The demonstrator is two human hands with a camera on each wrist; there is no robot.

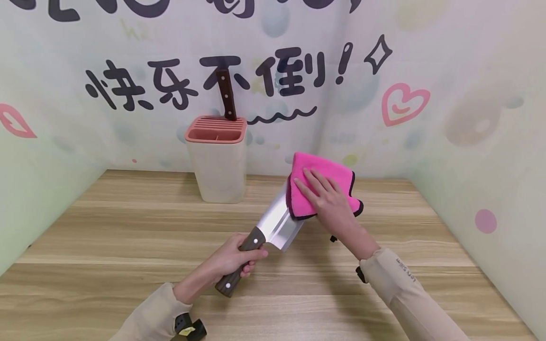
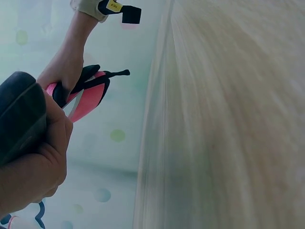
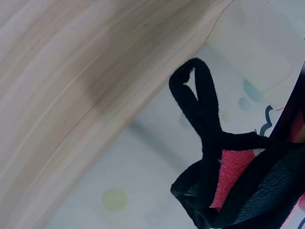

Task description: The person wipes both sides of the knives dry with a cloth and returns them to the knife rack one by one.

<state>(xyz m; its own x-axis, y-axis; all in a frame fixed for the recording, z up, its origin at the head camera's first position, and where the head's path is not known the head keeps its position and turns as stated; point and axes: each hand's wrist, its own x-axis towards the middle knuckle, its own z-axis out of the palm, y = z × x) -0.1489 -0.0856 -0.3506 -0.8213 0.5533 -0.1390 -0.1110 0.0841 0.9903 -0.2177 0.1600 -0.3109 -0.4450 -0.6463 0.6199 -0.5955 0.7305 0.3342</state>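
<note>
A cleaver [image 1: 279,218] with a broad shiny blade is held above the table, tilted up to the right. My left hand [image 1: 236,258] grips its dark riveted wooden handle [image 2: 19,119]. Over the far part of the blade lies a pink cloth [image 1: 304,199] with black edging. My right hand [image 1: 332,206] holds this cloth against the blade, fingers on top and the thumb out of sight. In the right wrist view, the cloth's black loop [image 3: 202,102] and folded edge stick out. The cloth hides the cleaver's tip.
Behind the hands stands a white knife block [image 1: 217,173] with a slotted pink top. A brown-handled knife [image 1: 226,94] is upright in it. The wood-grain table [image 1: 106,274] meets a printed backdrop [image 1: 298,132] at the back and sides.
</note>
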